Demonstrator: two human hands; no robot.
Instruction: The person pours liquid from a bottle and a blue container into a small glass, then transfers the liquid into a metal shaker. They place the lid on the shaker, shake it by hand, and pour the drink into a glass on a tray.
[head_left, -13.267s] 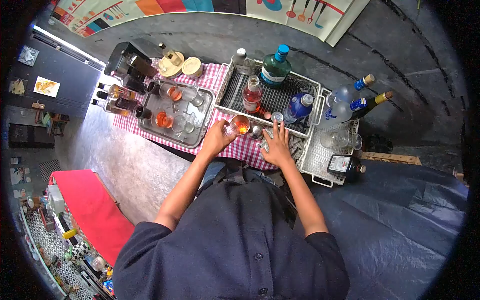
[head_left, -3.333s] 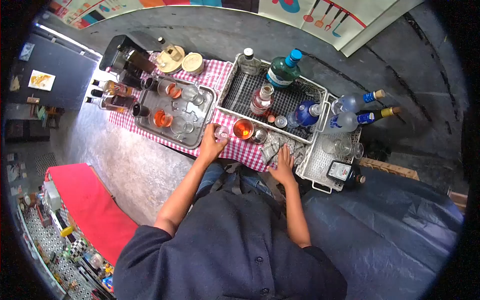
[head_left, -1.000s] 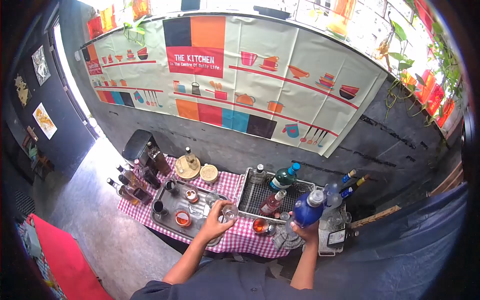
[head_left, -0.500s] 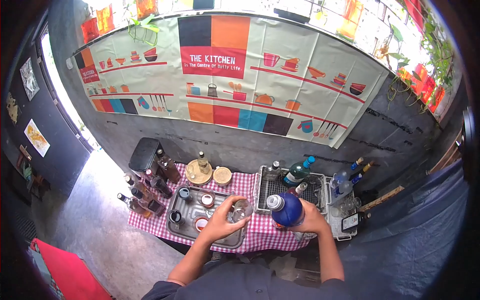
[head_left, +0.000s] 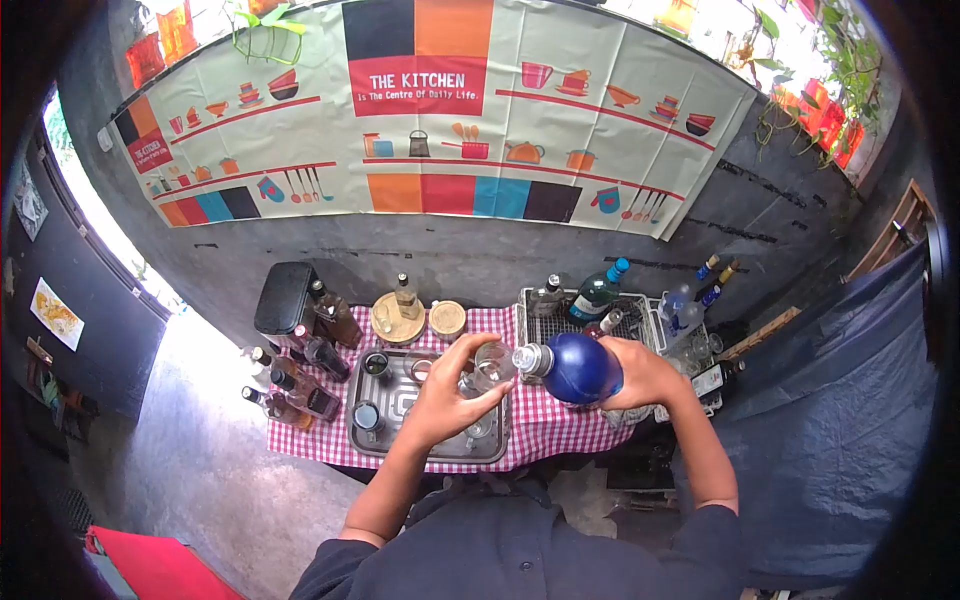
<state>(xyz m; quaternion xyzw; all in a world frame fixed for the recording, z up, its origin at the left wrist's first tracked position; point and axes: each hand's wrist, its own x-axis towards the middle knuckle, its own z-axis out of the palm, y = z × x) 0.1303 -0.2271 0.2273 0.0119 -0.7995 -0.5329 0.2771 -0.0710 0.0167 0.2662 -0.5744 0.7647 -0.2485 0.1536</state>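
Note:
My left hand [head_left: 443,398] is closed around a small clear glass [head_left: 493,367], fingers and thumb on its sides. In my right hand [head_left: 645,374] is a dark blue bottle [head_left: 580,368], tilted toward the left. Its silver neck [head_left: 533,359] comes right up to the rim of the glass. Beneath my left hand lies a grey metal tray [head_left: 400,452]. On it stand a dark-topped jar [head_left: 367,416], another dark-topped jar [head_left: 376,365] and some clear glassware [head_left: 480,425], partly hidden by my hand.
Several liquor bottles [head_left: 305,393] stand left of the tray on the checked tablecloth [head_left: 540,440]. Behind it are a round wooden board [head_left: 398,330] with a small bottle and a wooden bowl [head_left: 447,318]. To the right, a wire basket [head_left: 640,305] holds bottles, including a green one [head_left: 597,292].
Both hands have risen in the view. My right hand has tipped the blue bottle leftward, bringing its neck to the glass. The camera view has shifted too.

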